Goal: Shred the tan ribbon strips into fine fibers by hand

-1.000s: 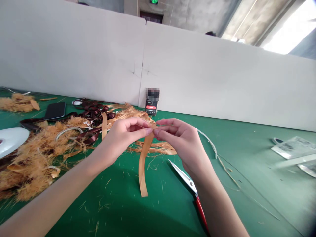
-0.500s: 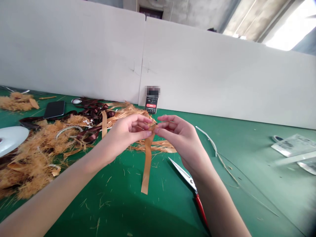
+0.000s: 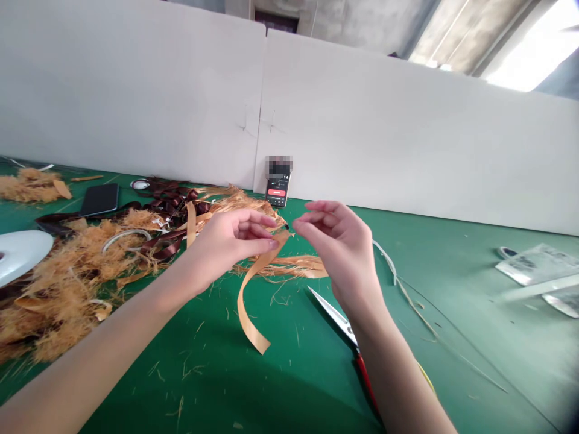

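Note:
Between the thumb and fingers of my left hand (image 3: 242,236) is the upper end of a tan ribbon (image 3: 246,307). Its lower part curls down over the green table, and its top edge looks frayed. My right hand (image 3: 340,241) is just to the right, apart from the ribbon, thumb and fingertips pinched together. Whatever it pinches, perhaps a fine thread, is too small to make out. Behind and below the hands lie bundles of tan fibre strands (image 3: 296,266). Scissors (image 3: 337,316) with red handles lie partly under my right forearm.
Fluffy tan fibre (image 3: 67,283), dark brown ribbon (image 3: 181,202), a black phone (image 3: 100,200) and a white disc (image 3: 22,256) are on the left. A lit phone (image 3: 277,188) leans against the white partition (image 3: 407,132). A plastic packet (image 3: 538,264) lies right on the green table (image 3: 217,386).
My right hand has moved right, away from the ribbon and my left hand. The ribbon, straight before, now bends leftward in a curl.

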Demonstrator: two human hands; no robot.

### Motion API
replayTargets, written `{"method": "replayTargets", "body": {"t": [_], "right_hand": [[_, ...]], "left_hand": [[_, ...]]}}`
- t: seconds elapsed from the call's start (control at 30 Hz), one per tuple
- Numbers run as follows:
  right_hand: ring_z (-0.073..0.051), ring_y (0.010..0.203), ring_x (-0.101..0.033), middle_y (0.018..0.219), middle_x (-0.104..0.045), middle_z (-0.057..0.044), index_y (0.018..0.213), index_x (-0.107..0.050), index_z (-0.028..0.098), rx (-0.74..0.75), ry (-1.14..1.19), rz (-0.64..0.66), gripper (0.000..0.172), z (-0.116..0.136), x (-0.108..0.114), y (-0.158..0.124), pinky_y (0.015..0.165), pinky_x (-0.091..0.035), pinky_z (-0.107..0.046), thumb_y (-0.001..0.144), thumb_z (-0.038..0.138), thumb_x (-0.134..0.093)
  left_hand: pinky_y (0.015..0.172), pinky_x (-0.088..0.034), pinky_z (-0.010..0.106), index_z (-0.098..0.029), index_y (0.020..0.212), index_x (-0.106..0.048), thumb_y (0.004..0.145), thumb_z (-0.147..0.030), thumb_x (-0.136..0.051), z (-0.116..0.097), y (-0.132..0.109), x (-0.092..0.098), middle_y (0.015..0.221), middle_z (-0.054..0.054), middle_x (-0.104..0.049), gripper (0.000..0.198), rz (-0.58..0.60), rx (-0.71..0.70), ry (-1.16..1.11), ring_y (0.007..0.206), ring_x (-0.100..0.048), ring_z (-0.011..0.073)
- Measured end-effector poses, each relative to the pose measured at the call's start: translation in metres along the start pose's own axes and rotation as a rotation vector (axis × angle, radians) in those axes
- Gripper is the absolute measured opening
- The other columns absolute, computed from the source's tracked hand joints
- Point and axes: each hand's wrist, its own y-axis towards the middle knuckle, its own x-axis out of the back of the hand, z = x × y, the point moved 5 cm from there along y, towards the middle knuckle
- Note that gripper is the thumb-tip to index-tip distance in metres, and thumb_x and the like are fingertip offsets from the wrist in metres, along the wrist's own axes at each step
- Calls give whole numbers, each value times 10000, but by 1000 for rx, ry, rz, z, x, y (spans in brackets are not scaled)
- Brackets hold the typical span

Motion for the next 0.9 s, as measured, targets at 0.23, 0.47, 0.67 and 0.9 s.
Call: {"method": "replayTargets", "body": {"t": [0.23, 0.47, 0.67, 0.9], "right_hand": [[-134, 751, -659, 806, -690, -12, 988, -540, 162, -87, 19, 154, 333, 5, -7, -3, 712, -527, -281, 685, 164, -677], [-143, 685, -657, 717, -675, 17, 950, -536, 181, -58, -121, 226, 335, 4, -13, -6, 655, -533, -293, 642, 106, -646], [-136, 658, -645, 701, -670, 25, 906, -512, 202, 16, -104, 60, 305, 7, -5, -5, 641, -521, -289, 648, 114, -648], [-149, 781, -655, 753, -633, 14, 882, -484, 224, 72, 26, -65, 265, 13, 9, -2, 772, -528, -305, 702, 153, -666]], "left_hand": [[753, -543, 262, -208, 974, -674, 733, -271, -729, -1, 0, -1, 883, 29, -728, 255, -3, -3, -29, 864, -685, 179], [697, -547, 276, -199, 929, -667, 702, -226, -726, -3, -2, -5, 790, 17, -714, 237, 13, -2, 3, 785, -686, 183], [634, -541, 258, -206, 880, -670, 684, -235, -742, -3, -3, -5, 739, 6, -708, 210, 8, 4, 15, 722, -682, 174], [652, -536, 221, -218, 887, -676, 709, -242, -738, -5, -6, -6, 771, -5, -716, 190, 17, -15, 17, 755, -682, 152]]}}
